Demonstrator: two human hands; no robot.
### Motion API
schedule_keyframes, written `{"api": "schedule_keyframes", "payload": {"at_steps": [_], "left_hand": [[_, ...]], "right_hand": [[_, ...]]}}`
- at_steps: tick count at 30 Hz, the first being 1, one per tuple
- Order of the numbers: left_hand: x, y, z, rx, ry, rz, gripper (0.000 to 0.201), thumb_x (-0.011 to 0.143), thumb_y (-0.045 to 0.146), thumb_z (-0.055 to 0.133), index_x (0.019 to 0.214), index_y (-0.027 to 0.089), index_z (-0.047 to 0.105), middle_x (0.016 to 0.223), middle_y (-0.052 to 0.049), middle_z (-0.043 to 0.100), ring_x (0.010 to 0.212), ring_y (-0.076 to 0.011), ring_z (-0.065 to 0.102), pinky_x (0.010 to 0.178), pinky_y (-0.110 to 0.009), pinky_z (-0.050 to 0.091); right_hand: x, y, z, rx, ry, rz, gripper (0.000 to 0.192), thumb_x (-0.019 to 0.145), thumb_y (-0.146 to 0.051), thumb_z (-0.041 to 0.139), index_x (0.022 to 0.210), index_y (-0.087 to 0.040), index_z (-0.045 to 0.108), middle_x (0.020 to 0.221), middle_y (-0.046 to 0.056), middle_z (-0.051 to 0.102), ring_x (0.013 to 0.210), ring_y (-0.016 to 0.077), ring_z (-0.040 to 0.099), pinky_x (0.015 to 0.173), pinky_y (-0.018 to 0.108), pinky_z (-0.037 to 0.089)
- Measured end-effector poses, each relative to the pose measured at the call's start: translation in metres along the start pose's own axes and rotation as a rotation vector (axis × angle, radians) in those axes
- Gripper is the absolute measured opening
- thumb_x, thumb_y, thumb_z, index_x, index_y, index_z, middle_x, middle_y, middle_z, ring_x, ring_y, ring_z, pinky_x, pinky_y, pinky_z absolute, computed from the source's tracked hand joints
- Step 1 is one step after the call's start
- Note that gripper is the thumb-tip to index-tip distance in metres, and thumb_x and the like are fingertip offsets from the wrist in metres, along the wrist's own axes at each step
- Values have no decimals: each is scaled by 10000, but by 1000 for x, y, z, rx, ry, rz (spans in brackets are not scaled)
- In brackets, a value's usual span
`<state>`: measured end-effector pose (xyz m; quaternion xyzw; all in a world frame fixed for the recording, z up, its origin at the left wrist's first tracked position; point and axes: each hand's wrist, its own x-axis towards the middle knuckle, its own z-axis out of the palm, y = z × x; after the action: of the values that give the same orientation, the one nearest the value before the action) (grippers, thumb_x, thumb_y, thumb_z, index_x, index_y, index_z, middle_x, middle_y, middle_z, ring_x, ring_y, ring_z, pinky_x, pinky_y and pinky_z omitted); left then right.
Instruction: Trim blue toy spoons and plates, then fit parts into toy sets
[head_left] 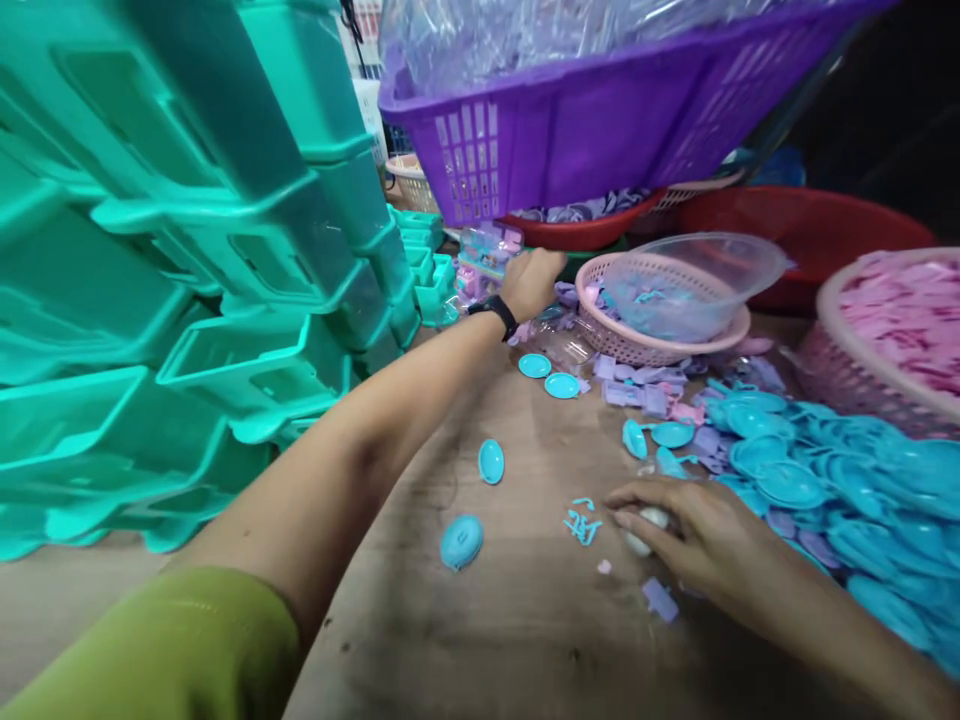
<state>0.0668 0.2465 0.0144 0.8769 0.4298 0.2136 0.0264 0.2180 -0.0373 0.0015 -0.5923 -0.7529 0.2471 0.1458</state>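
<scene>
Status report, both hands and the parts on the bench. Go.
Left hand stretched out to packed toy sets under purple basket. Right hand resting on small white piece. Blue oval plates piled alongside.

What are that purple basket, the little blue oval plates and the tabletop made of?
Purple basket: seemingly moulded plastic, with slotted walls and a slight sheen. Blue oval plates: apparently glossy plastic, uniform in colour, with raised rims. Tabletop: looks like worn wood or wood-look laminate; grain and scuffs show.

sleeve: olive-green short sleeve (180, 640) on the left arm, ends above the elbow
wrist: thin black band (495, 312) on the left wrist, looks like a watch strap
right arm: bare, no sleeve showing
</scene>
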Motion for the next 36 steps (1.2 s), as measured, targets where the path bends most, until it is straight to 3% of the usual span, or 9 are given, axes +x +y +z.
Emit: {"api": "schedule_keyframes", "payload": {"at_steps": [4, 9, 13, 17, 22, 25, 27, 31, 36], "left_hand": [[-42, 30, -32, -23, 46, -78, 360, 848, 59, 525, 1128, 145, 735, 1064, -148, 756, 1025, -281, 685, 852, -356, 490], [-149, 71, -64, -98, -180, -24, 275, 803, 72, 568, 975, 164, 761, 952, -116, 752, 903, -254, 679, 795, -342, 498], [-246, 93, -64, -131, -302, 63, 200, 808, 65, 563, 841, 191, 715, 812, -86, 722, 874, -250, 645, 781, -335, 503], [-301, 103, -61, -216, -274, 122, 176, 882, 84, 565, 819, 197, 684, 898, -75, 729, 910, -236, 618, 841, -350, 497], [-306, 98, -72, -363, -125, -135, 151, 928, 184, 624, 1042, 174, 722, 1084, -89, 706, 1048, -245, 591, 941, -375, 483], [-294, 94, -74, -258, -171, -259, 272, 920, 290, 658, 1158, 167, 708, 1224, -132, 650, 1138, -321, 549, 940, -473, 468], [-285, 93, -72, -193, -251, -235, 263, 923, 310, 642, 1147, 192, 717, 1254, -135, 629, 1164, -350, 530, 913, -501, 461], [-276, 96, -67, -125, -358, -140, 131, 868, 170, 612, 894, 185, 739, 1127, -122, 666, 1160, -342, 543, 901, -475, 449], [-287, 103, -71, -366, -206, -174, 252, 840, 46, 550, 979, 182, 711, 931, -68, 732, 910, -222, 656, 800, -328, 482]], "right_hand": [[0, -3, 7, -66, 26, 23, 263, 905, -285, 538, 914, -248, 799, 932, 31, 809, 808, 215, 752, 770, 325, 573], [5, -14, 20, -158, 78, 40, 211, 908, -261, 585, 944, -219, 788, 970, 61, 798, 924, 239, 740, 795, 320, 538], [13, -21, 21, -198, 11, 47, 181, 911, -236, 610, 962, -230, 783, 1001, 57, 793, 977, 247, 723, 807, 319, 502], [22, -23, 17, -286, -73, 54, 113, 849, -166, 666, 899, -201, 761, 953, 81, 777, 961, 245, 708, 773, 291, 469], [23, -23, 15, -315, -107, 91, 147, 857, -142, 632, 929, -178, 755, 976, 115, 768, 955, 249, 707, 759, 286, 464], [24, -22, 13, -319, -123, 110, 145, 857, -148, 637, 926, -191, 758, 975, 85, 775, 966, 227, 705, 776, 270, 467], [26, -22, 13, -325, -131, 117, 118, 845, -146, 653, 885, -190, 754, 951, 74, 774, 961, 217, 701, 787, 263, 463], [25, -21, 15, -338, -110, 130, 96, 830, -153, 668, 882, -184, 743, 950, 77, 764, 965, 216, 690, 800, 264, 458], [21, -21, 20, -325, -46, 167, 110, 803, -150, 676, 881, -200, 737, 951, 73, 760, 972, 220, 686, 769, 262, 456]]}}
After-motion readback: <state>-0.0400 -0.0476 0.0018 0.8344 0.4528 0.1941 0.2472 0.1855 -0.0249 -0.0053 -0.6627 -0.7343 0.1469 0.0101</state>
